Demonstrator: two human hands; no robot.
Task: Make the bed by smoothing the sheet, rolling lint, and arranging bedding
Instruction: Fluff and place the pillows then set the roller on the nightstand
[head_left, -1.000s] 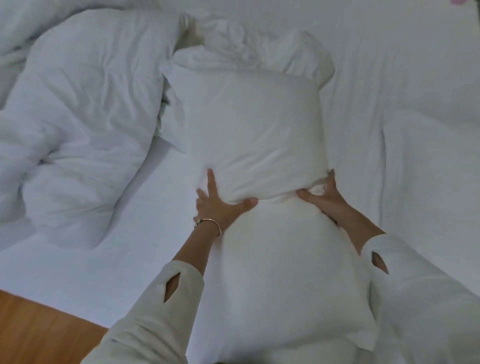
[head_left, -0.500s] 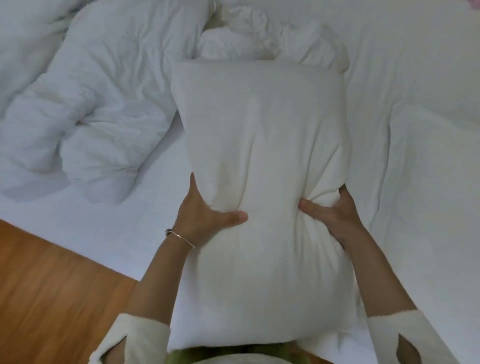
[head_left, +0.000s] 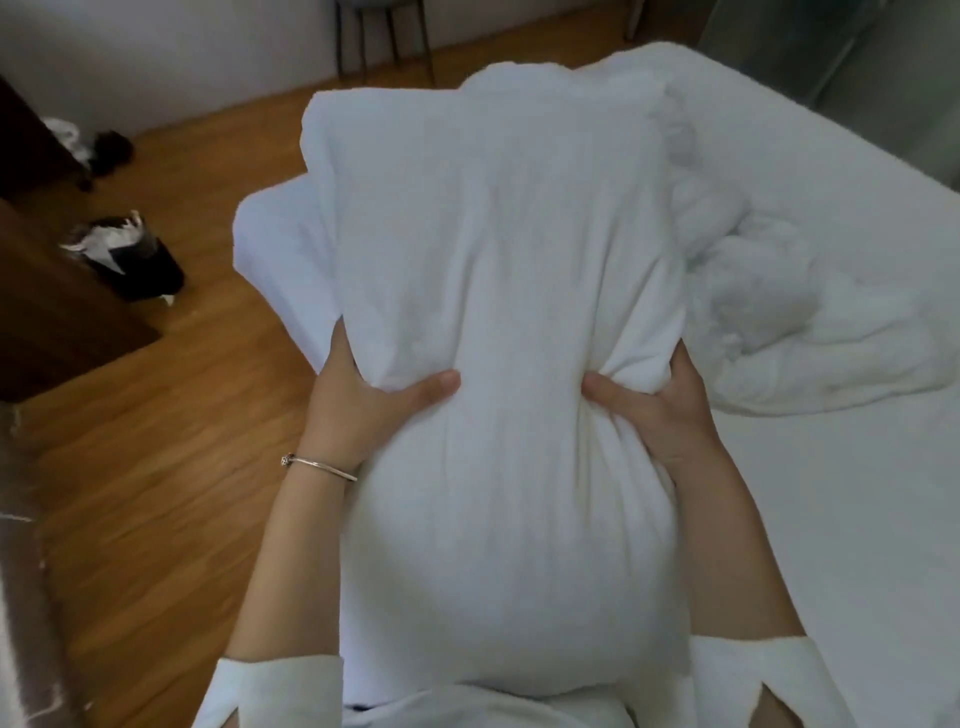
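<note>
Both grips clamped mid-pillow: left hand and right hand pinch bunched cover. Pillow held upright, apparently clear of the bed. Risk: cover slides over filling, pillow sags floorward.

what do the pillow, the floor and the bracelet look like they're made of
Pillow: white woven fabric, matte, probably cotton, over soft filling; it creases and dents where both hands grip it. Floor: wood or wood-look planks, warm brown with grain lines and a slight sheen. Bracelet: thin, shiny, silver-coloured metal.
</note>
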